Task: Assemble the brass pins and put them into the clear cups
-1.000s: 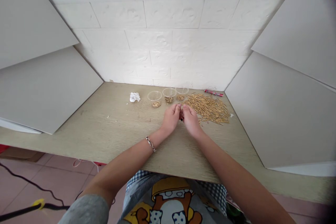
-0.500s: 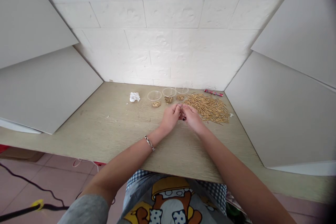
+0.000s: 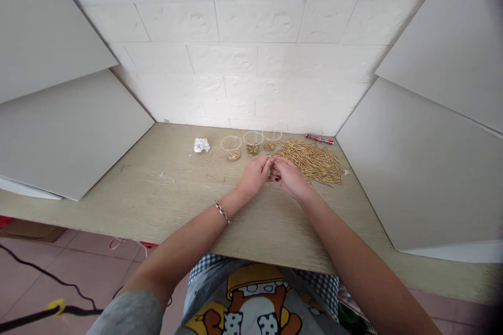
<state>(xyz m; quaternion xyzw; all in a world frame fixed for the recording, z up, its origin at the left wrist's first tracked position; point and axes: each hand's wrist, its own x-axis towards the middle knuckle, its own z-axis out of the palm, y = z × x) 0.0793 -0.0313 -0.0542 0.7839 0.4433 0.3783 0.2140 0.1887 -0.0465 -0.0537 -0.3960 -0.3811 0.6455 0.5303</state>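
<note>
The left hand (image 3: 254, 177) and right hand (image 3: 288, 178) were together, fingertips meeting over something too small to make out, just beside a loose heap of thin brass pins (image 3: 310, 162) on the pale wood-grain tabletop (image 3: 176, 188), within easy reach of a row of clear plastic cups (image 3: 253, 138).

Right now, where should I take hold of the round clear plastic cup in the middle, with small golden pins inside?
Probably pinch the near rim of the clear plastic cup from above, coming from your side: it seems upright and open, and other clear cups stand close at both sides.
</note>
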